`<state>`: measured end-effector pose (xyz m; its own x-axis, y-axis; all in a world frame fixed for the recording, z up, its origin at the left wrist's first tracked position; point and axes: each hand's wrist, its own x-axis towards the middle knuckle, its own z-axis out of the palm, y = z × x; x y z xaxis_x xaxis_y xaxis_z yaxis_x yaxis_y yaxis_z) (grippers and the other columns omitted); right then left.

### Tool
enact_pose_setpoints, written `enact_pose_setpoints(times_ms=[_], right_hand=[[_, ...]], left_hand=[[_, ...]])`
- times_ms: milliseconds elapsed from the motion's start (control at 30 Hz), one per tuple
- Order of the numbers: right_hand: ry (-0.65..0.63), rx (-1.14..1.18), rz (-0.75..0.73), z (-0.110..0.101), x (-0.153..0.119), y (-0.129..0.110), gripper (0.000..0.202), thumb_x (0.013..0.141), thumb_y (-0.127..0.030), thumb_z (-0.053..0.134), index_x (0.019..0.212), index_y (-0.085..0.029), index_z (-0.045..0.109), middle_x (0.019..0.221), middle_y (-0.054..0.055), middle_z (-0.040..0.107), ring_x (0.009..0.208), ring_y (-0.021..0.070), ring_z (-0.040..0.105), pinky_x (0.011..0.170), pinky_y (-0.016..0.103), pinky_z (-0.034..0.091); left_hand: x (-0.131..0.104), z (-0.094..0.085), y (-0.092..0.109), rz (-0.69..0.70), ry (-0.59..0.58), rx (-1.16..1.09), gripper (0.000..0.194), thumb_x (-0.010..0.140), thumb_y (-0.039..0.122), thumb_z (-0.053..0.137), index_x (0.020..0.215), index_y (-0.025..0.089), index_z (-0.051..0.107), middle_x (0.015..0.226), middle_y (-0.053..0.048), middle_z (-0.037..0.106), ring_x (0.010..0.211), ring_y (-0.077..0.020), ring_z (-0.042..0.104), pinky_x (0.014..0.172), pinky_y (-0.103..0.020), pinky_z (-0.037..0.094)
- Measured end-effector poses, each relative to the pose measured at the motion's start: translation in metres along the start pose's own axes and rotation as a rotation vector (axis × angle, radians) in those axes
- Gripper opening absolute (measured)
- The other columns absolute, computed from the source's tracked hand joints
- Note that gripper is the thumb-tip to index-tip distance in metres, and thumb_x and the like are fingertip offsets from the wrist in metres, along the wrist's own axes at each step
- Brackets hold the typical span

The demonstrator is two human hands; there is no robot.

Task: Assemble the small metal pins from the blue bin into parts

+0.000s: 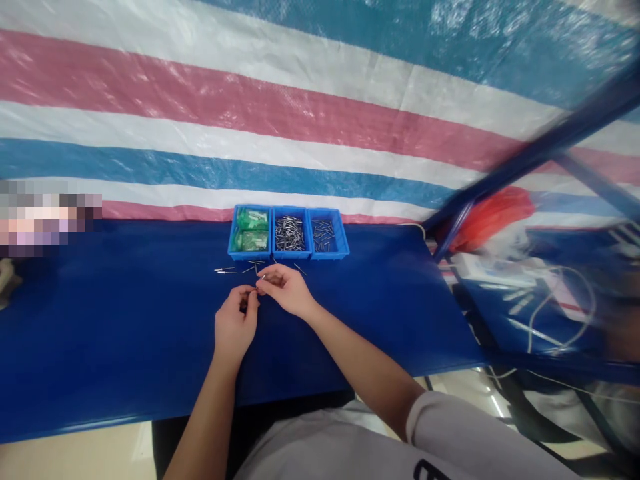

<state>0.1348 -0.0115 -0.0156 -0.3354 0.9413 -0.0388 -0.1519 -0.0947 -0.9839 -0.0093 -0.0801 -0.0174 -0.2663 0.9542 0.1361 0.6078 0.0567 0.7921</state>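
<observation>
Over the blue table (150, 320), my left hand (237, 319) and my right hand (286, 288) meet fingertip to fingertip. A small metal piece (263, 277) shows at the right fingertips. The left fingers are pinched together, and what they hold is too small to name. Just beyond my hands stand three joined blue bins. The left bin (230, 248) has green packets (251, 240), the middle bin (291, 255) many metal pins (289, 232), the right bin (340, 248) fewer pins. Several loose pins (225, 271) lie in front of the bins.
A striped plastic sheet (300, 120) hangs behind the table. At the right, a blue metal frame (530, 147) rises beside a red bag (493, 217), a white box (480, 268) and cables on another blue surface. A pixelated area covers the far left.
</observation>
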Motion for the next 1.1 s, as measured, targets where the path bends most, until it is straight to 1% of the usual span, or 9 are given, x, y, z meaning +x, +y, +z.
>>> enact_pose_setpoints(times_ms=[167, 367, 533, 633, 900, 1100], right_hand=[[0.004, -0.032, -0.005, -0.0004, 0.0001, 0.0005, 0.031, 0.077, -0.04, 0.081, 0.099, -0.019, 0.07, 0.08, 0.001, 0.072, 0.073, 0.0152, 0.072, 0.076, 0.032, 0.061], [0.015, -0.014, -0.013, -0.0004, 0.0008, 0.002, 0.03, 0.077, -0.039, 0.081, 0.098, -0.02, 0.071, 0.081, 0.001, 0.072, 0.073, 0.0157, 0.072, 0.074, 0.031, 0.061], [0.01, -0.013, -0.016, -0.0008, 0.0015, 0.004, 0.03, 0.078, -0.039, 0.081, 0.098, -0.02, 0.07, 0.079, 0.001, 0.072, 0.072, 0.0153, 0.072, 0.075, 0.031, 0.061], [0.005, -0.013, -0.019, -0.0008, 0.0014, 0.0043, 0.03, 0.078, -0.039, 0.081, 0.099, -0.02, 0.07, 0.081, 0.001, 0.073, 0.072, 0.0152, 0.073, 0.076, 0.031, 0.061], [0.022, -0.042, -0.005, 0.0006, 0.0005, -0.0015, 0.031, 0.077, -0.041, 0.08, 0.098, -0.02, 0.07, 0.081, 0.001, 0.073, 0.073, 0.0158, 0.072, 0.077, 0.033, 0.061], [0.028, -0.034, 0.007, 0.0014, 0.0003, -0.0039, 0.032, 0.076, -0.041, 0.08, 0.097, -0.02, 0.07, 0.082, 0.001, 0.073, 0.073, 0.0161, 0.072, 0.076, 0.033, 0.062]], left_hand=[[-0.0009, -0.0005, 0.0005, -0.004, 0.001, -0.013, 0.025, 0.095, 0.042, 0.056, 0.104, 0.022, 0.067, 0.081, 0.0, 0.075, 0.071, -0.0137, 0.071, 0.073, -0.025, 0.054], [-0.0006, -0.0018, 0.0024, -0.015, -0.003, 0.008, 0.025, 0.093, 0.043, 0.059, 0.107, 0.023, 0.068, 0.083, 0.0, 0.076, 0.074, -0.0142, 0.07, 0.072, -0.025, 0.053], [0.0001, -0.0013, 0.0022, -0.007, 0.002, 0.015, 0.025, 0.094, 0.043, 0.058, 0.105, 0.023, 0.068, 0.084, 0.0, 0.076, 0.076, -0.0147, 0.07, 0.076, -0.027, 0.053], [0.0002, -0.001, 0.0025, -0.002, 0.006, 0.014, 0.025, 0.094, 0.043, 0.057, 0.104, 0.023, 0.068, 0.083, 0.0, 0.075, 0.075, -0.0146, 0.07, 0.075, -0.027, 0.053], [0.0005, -0.0013, 0.0034, -0.004, 0.007, 0.009, 0.025, 0.093, 0.043, 0.058, 0.105, 0.023, 0.069, 0.084, -0.001, 0.076, 0.076, -0.015, 0.07, 0.076, -0.027, 0.054], [0.001, -0.0016, 0.0041, -0.003, 0.006, 0.011, 0.025, 0.093, 0.042, 0.058, 0.105, 0.023, 0.068, 0.083, -0.001, 0.076, 0.074, -0.0153, 0.071, 0.071, -0.027, 0.054]])
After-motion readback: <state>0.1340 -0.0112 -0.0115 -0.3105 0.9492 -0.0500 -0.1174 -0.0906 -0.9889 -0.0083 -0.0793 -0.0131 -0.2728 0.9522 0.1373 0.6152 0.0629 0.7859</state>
